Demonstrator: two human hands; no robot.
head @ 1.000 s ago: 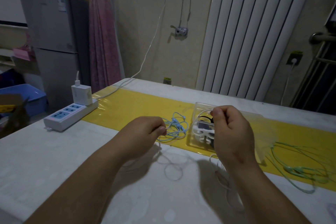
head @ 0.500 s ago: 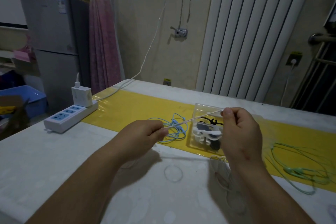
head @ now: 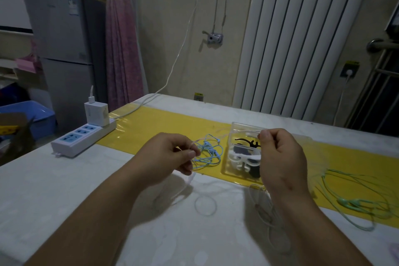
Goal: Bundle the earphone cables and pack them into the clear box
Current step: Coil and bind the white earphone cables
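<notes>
A glossy yellow plastic strip (head: 164,127) lies on the matt white table (head: 64,190), beside a clear, shiny plastic box (head: 235,136) and a smooth white plastic power strip (head: 82,138).

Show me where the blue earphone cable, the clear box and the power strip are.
blue earphone cable (head: 209,151), head view, middle of its loose tangle.
clear box (head: 228,157), head view, on its left wall.
power strip (head: 71,137), head view, on its top face with the blue sockets.

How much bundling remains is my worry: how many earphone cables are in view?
3: white cable pinched by left hand and right hand; blue cable on yellow strip; green cable far right. Clear box may hide more.
</notes>
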